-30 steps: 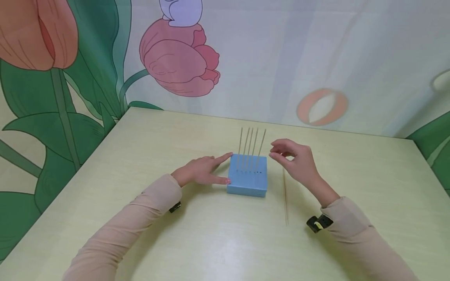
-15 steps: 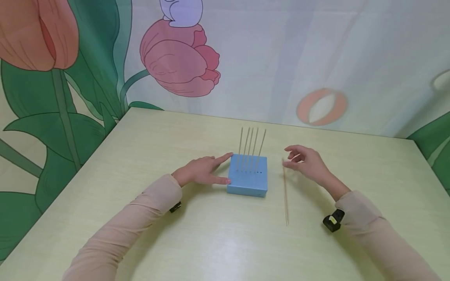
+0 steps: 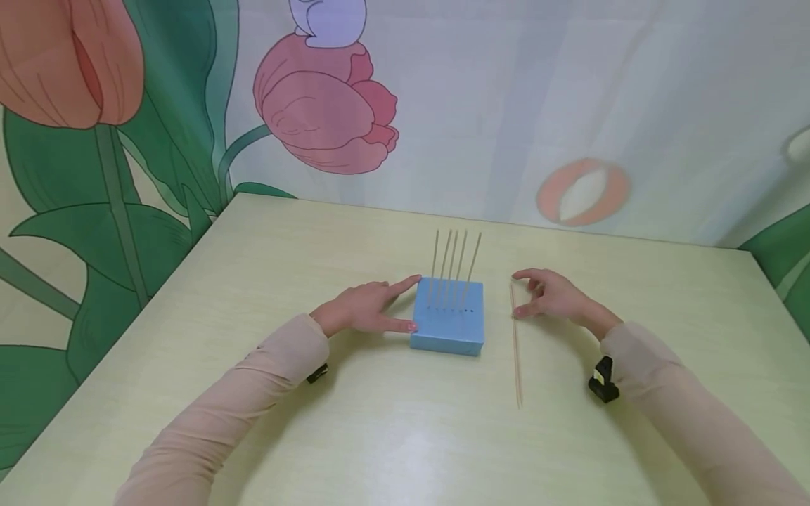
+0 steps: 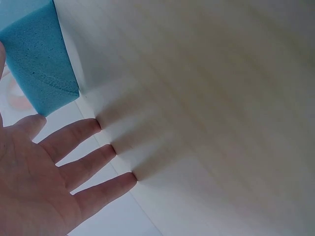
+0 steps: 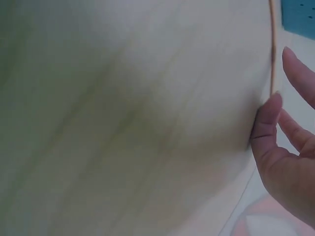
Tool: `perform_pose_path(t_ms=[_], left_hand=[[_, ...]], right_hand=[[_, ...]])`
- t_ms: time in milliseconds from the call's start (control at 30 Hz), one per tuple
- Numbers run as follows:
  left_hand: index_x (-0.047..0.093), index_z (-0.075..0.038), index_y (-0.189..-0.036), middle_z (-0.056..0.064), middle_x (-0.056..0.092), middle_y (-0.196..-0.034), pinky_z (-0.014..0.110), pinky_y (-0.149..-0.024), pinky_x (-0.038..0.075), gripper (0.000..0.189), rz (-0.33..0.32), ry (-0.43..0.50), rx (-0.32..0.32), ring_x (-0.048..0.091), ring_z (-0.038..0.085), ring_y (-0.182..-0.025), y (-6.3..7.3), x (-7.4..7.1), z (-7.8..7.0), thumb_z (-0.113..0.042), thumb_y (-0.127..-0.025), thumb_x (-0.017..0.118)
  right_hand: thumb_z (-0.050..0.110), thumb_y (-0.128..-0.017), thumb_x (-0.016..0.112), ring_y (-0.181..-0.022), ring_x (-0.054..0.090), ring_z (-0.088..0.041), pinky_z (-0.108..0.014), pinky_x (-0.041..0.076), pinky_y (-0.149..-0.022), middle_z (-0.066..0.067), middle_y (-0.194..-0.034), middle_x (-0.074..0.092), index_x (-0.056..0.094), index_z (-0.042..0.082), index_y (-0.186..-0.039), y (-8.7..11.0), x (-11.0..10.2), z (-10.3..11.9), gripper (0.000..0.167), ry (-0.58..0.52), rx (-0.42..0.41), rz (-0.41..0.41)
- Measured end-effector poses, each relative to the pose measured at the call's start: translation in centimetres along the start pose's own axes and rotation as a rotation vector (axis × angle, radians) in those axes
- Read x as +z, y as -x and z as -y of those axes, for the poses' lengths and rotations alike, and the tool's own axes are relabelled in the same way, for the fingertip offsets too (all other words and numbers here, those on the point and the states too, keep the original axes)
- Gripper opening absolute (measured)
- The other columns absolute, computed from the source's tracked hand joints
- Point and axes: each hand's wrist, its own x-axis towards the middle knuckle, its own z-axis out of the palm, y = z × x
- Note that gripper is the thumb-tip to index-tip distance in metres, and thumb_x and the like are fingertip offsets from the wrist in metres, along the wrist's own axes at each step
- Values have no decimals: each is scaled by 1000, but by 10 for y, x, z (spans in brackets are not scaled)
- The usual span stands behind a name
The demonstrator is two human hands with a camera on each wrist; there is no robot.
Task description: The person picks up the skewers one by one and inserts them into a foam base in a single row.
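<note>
Loose stick: the thin, pale wooden skewer (image 3: 516, 344) lies flat on the light yellow-green surface (image 3: 405, 436), just right of the blue foam block (image 3: 448, 320) and apart from it.

Long axis: the skewer runs nearly straight away from you, near end toward your body, far end level with the back of the block. Which end is the pointed one is too fine to tell.

Your right hand (image 3: 549, 295): its fingertips (image 5: 269, 114) sit at the skewer's far end, touching or just short of it; the right wrist view shows the skewer (image 5: 272, 46) ending beside them. The grip is loosely curled and apart, clamped on nothing.

Direction from grip: the skewer stretches from those fingertips back toward you, along the inner edge of the hand.

Nearer hand: your right, clearly; the block stands between the skewer and your left.

Your left hand (image 3: 361, 307): fingers straight and spread, pressed against the block's left side, with the other fingertips (image 4: 93, 126) on the surface.

Block top: 5 upright skewers (image 3: 452, 266) stand in 1 row, leaning slightly; a dark hole (image 3: 470, 310) shows at the row's right end.
</note>
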Motion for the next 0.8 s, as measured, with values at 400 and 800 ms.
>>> perform_pose_path(t_ms=[400, 800], left_hand=[[5, -29, -147, 15, 45, -134, 51, -92, 36, 88, -2, -11, -6, 35, 35, -127, -1, 0, -1, -64, -80, 51], [5, -30, -147, 13, 43, -136, 53, -93, 34, 89, -1, -3, -6, 32, 34, -129, 0, 0, -1, -65, -80, 50]], right_hand=[[22, -72, 78, -90, 48, -30, -39, 38, -77, -26, -117, 40, 42, 0, -132, 0, -1, -2, 74, 67, 0, 24], [16, -72, 78, -83, 46, -25, -37, 37, -74, -26, -118, 41, 46, -2, -124, -3, 1, -2, 64, 51, 12, 25]])
